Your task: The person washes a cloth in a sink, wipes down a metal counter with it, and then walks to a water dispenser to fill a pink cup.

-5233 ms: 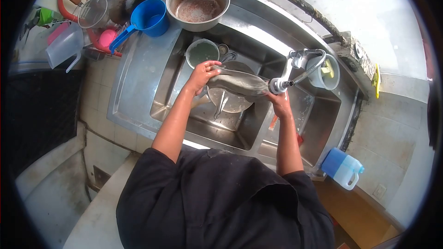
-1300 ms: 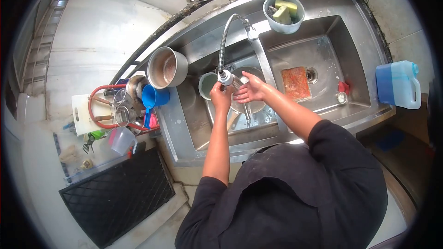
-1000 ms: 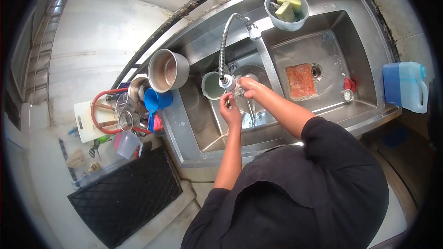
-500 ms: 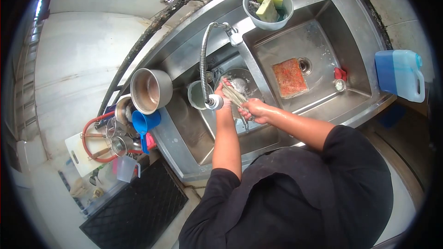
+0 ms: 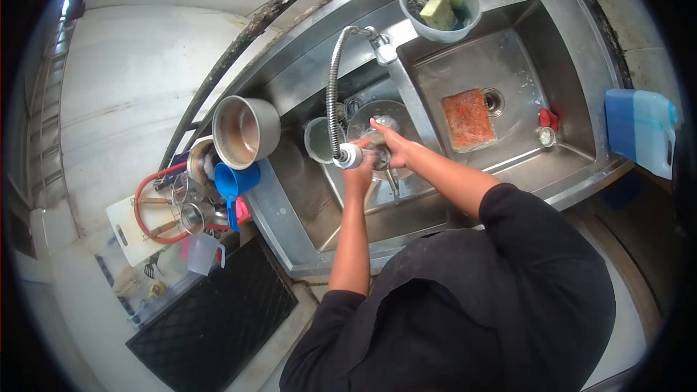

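Observation:
My left hand (image 5: 356, 176) is just beneath the white spray head (image 5: 350, 155) of the tap, its fingers curled at a greyish, blurred item I cannot make out. My right hand (image 5: 396, 148) is against the other side of this item, with some fingers pointing up toward the back. Water runs over both hands and blurs what is between them. Below them in the left sink is a round metal bowl (image 5: 398, 110) with wet things inside. A metal handle (image 5: 393, 184) sticks out toward me. Left of the bowl stands a pale green-grey container (image 5: 317, 139).
The right sink (image 5: 523, 65) holds an orange-red patterned slab (image 5: 468, 120) and a small red item (image 5: 548, 119). A tub of sponges (image 5: 440, 35) stands behind. A blue jug (image 5: 642, 131) is at right; a large pot (image 5: 245, 131) and blue dipper (image 5: 234, 182) are at left.
The long pale bundle stretched between my hands no longer shows at length. My right hand has moved up and turned, its fingers less tightly wrapped; my left hand has drawn slightly lower. The view has shifted slightly.

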A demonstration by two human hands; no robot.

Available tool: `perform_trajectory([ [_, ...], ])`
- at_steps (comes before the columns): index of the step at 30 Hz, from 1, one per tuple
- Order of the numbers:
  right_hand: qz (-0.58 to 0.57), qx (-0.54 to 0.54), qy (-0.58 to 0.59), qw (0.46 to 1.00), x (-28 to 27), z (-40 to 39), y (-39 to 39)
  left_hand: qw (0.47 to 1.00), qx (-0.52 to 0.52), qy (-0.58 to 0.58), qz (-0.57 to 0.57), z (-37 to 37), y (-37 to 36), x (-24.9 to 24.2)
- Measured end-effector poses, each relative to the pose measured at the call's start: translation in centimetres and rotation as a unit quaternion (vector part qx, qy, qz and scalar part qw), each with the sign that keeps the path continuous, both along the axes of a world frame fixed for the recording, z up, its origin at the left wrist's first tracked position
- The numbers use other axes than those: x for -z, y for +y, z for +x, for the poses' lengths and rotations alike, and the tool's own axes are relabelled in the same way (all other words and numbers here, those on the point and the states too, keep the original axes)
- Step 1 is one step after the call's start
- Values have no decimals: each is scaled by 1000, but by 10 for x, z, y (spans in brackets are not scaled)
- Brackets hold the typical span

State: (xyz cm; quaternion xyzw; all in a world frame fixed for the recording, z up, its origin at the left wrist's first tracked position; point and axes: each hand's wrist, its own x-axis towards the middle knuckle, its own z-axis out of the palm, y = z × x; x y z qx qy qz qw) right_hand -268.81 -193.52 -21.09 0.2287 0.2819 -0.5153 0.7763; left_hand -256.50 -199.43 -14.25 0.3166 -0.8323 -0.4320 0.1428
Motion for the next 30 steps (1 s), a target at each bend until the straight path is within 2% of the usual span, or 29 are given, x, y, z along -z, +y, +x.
perform_trajectory([
  [1,-12,-25,7,1000,33,4,-10,999,21,-3,-25,-1,12,-17],
  [2,-109,-7,-134,985,35,-2,-9,999,16,-7,-27,9,11,-16],
  [3,-109,-12,-138,984,35,2,-13,998,23,1,-64,20,11,-11],
  [5,-86,-19,-19,996,36,9,-16,995,26,8,-96,31,9,0],
  [6,-111,31,-72,991,40,13,-12,984,-137,82,73,35,5,8],
  [7,-104,23,-74,992,43,18,-10,913,-296,153,236,36,1,17],
  [8,-134,95,-140,976,49,25,-12,789,-334,277,435,38,-10,50],
  [9,-163,165,-204,951,58,32,-15,783,-342,284,435,29,-16,64],
  [10,-346,177,-432,814,90,47,-24,681,-315,295,591,20,-22,74],
  [11,-355,231,-420,803,79,56,-23,557,-273,296,726,16,-23,81],
  [12,-341,271,-404,804,64,62,-26,575,-266,277,723,-37,-3,4],
  [13,-334,299,-391,804,50,65,-28,573,-265,278,724,-40,-6,8],
  [16,-332,318,-383,801,32,66,-30,426,-87,437,787,-55,-16,36],
  [19,-362,257,-428,787,19,46,-19,238,85,565,785,-65,-25,57],
  [20,-360,241,-438,788,12,38,-15,311,48,494,810,-56,-40,55],
  [21,-358,240,-440,788,-3,27,-14,312,45,496,809,-55,-43,52],
  [22,-266,189,-330,886,-20,14,-11,405,-13,444,800,-54,-46,47],
  [23,-167,133,-209,954,-27,7,-11,492,-70,383,778,-52,-50,44],
  [24,-109,91,-128,982,-19,9,-14,567,-94,350,739,-45,-53,58],
  [25,-109,92,-134,981,-11,11,-13,604,-108,351,708,-40,-53,76],
  [26,-81,59,-4,995,-19,8,-12,659,-209,274,669,-45,-48,67],
  [27,-51,25,128,990,-23,8,-10,700,-304,192,617,-50,-43,58],
  [28,-52,-6,312,949,-4,19,-12,700,-304,190,617,-49,-42,67],
  [29,-51,-7,313,948,-1,18,-13,759,-284,180,558,-46,-44,87],
  [30,-62,-120,500,856,1,14,-14,811,-261,171,495,-44,-46,110],
])
